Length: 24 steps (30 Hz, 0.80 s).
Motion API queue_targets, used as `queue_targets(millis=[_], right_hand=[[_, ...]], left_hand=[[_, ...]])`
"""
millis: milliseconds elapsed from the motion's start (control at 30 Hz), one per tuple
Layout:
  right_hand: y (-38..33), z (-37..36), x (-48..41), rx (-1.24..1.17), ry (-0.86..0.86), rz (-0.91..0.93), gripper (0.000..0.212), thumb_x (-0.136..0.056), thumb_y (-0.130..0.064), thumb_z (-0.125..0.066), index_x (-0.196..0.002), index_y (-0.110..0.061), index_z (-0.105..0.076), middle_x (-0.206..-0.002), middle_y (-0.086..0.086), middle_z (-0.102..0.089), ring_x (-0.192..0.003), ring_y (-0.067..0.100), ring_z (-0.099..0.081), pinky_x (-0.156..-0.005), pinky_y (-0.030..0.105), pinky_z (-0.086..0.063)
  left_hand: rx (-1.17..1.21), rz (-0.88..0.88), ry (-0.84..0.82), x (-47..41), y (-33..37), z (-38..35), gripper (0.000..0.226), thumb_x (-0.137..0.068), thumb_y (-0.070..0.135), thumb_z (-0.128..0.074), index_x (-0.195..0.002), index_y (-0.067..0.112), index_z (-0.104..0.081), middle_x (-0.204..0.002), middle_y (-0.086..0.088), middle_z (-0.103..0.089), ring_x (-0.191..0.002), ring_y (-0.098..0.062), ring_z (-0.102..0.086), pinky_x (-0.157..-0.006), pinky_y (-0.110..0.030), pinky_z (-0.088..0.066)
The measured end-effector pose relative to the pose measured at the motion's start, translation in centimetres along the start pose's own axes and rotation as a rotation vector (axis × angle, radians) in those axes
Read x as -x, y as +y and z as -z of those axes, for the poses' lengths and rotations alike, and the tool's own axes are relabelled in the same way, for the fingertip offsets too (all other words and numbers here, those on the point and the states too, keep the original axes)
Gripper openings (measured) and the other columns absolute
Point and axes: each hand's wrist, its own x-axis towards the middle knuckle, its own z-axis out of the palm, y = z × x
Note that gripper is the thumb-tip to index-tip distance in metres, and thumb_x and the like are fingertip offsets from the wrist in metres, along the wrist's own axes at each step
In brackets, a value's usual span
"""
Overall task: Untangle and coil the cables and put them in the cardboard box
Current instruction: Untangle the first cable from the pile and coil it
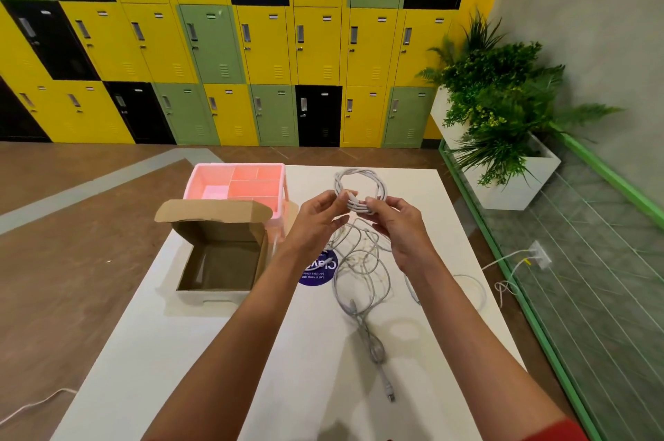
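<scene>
We've got the cardboard box [219,262] at the left edge of the white tabletop [251,350], lid flap standing open at the back; inside shows bare brown cardboard. Just behind it, touching or nearly so, sits a pink organiser tray [267,173] w/ several compartments; one front-left compartment shows a paler square, can't tell what it is, and the other compartments show plain pink floor. Our hands are raised above the tabletop, right of the box. The left hand [318,216] pinches the coiled cable [359,176] btwn thumb and fingertips at the coil's lower left. The right hand [397,221] has fingers curled round the bundled lower part of the same coil. The coil is grey and round, its loops standing up above both hands. Below the hands, the tangled cables [363,271] lie loose on the tabletop approx. mid-table, one strand running toward us and ending in a plug [390,394]. A purple round sticker [316,273] sits on the tabletop btwn box and tangle, partly under our left wrist. It reads upside down to us: big white letters starting "Clay", the rest hidden, and small text approx. "Let's keep our pantries clean".
</scene>
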Motion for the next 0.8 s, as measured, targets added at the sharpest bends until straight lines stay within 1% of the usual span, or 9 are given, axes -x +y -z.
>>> queue_targets(millis=[100, 200, 333, 400, 500, 533, 600, 700, 800], right_hand=[[-0.1, 0.1, 0.2, 0.077, -0.070, 0.013, 0.018, -0.088, -0.017, -0.065, -0.102, -0.010, -0.057, -0.089, 0.003, -0.069, -0.081, 0.011, -0.064, -0.075, 0.028, -0.042], [-0.2, 0.4, 0.4, 0.097, -0.169, -0.009, 0.013, -0.088, -0.021, -0.064, -0.098, -0.015, -0.056, -0.092, 0.000, -0.070, -0.085, 0.011, -0.065, -0.079, 0.029, -0.042], [-0.8, 1.0, 0.5, 0.122, -0.255, -0.020, 0.026, -0.083, -0.018, -0.071, -0.104, -0.014, -0.056, -0.088, 0.000, -0.072, -0.083, 0.012, -0.068, -0.076, 0.027, -0.045], [-0.9, 1.1, 0.5, 0.125, -0.270, -0.005, 0.027, -0.082, -0.013, -0.071, -0.103, -0.014, -0.054, -0.088, 0.002, -0.071, -0.082, 0.014, -0.067, -0.074, 0.026, -0.047], [-1.1, 1.1, 0.5, 0.175, -0.255, 0.029, 0.041, -0.079, -0.010, -0.074, -0.113, -0.012, -0.051, -0.100, 0.005, -0.067, -0.087, 0.015, -0.064, -0.075, 0.026, -0.048], [-1.2, 1.1, 0.5, 0.197, -0.243, 0.052, 0.048, -0.079, -0.012, -0.075, -0.119, -0.013, -0.049, -0.106, 0.004, -0.065, -0.089, 0.014, -0.063, -0.074, 0.024, -0.048], [-1.7, 1.3, 0.5, 0.221, -0.216, 0.125, 0.055, -0.080, -0.018, -0.074, -0.128, -0.017, -0.046, -0.115, 0.002, -0.060, -0.091, 0.009, -0.061, -0.070, 0.018, -0.047], [-2.6, 1.8, 0.2, 0.276, -0.231, 0.235, 0.050, -0.085, -0.022, -0.070, -0.130, -0.020, -0.051, -0.115, 0.004, -0.059, -0.088, 0.010, -0.060, -0.066, 0.014, -0.049], [-2.6, 2.0, -0.1, 0.375, -0.304, 0.300, 0.043, -0.088, -0.012, -0.066, -0.129, -0.021, -0.057, -0.115, 0.013, -0.061, -0.085, 0.012, -0.058, -0.067, 0.015, -0.051]], left_hand=[[0.037, 0.009, -0.023, 0.0, 0.2, 0.3, 0.022, -0.084, 0.031, -0.057, -0.095, 0.016, -0.068, -0.086, 0.008, -0.069, -0.084, -0.002, -0.062, -0.080, -0.022, -0.042], [0.039, 0.010, -0.048, -0.1, 0.6, 0.7, 0.021, -0.084, 0.034, -0.056, -0.088, 0.021, -0.072, -0.088, 0.005, -0.069, -0.089, -0.007, -0.060, -0.080, -0.023, -0.041], [0.024, 0.038, -0.081, -0.3, 0.9, 1.0, 0.023, -0.090, 0.032, -0.050, -0.092, 0.018, -0.069, -0.087, 0.003, -0.069, -0.093, -0.012, -0.059, -0.088, -0.028, -0.042], [0.050, 0.057, -0.088, -0.4, 1.2, 0.8, 0.025, -0.097, 0.028, -0.043, -0.094, 0.016, -0.065, -0.085, 0.004, -0.067, -0.090, -0.011, -0.060, -0.091, -0.031, -0.044], [0.112, 0.103, -0.087, -0.5, 1.5, 0.1, 0.028, -0.100, 0.028, -0.038, -0.095, 0.015, -0.062, -0.082, 0.002, -0.065, -0.087, -0.013, -0.061, -0.096, -0.037, -0.045], [0.116, 0.115, -0.078, -0.6, 1.5, 0.1, 0.028, -0.100, 0.029, -0.039, -0.095, 0.015, -0.062, -0.080, 0.001, -0.064, -0.085, -0.013, -0.061, -0.093, -0.036, -0.047], [0.085, 0.131, -0.050, -0.6, 1.6, 0.1, 0.029, -0.100, 0.030, -0.039, -0.093, 0.015, -0.063, -0.075, 0.002, -0.061, -0.077, -0.012, -0.059, -0.082, -0.032, -0.050], [-0.021, 0.149, -0.057, -0.8, 1.5, 0.3, 0.032, -0.100, 0.034, -0.039, -0.089, 0.016, -0.063, -0.074, 0.001, -0.055, -0.071, -0.012, -0.054, -0.070, -0.028, -0.048], [-0.115, 0.147, -0.071, -1.1, 1.6, 0.4, 0.034, -0.101, 0.034, -0.038, -0.086, 0.016, -0.062, -0.074, 0.000, -0.051, -0.068, -0.011, -0.050, -0.063, -0.025, -0.048]])
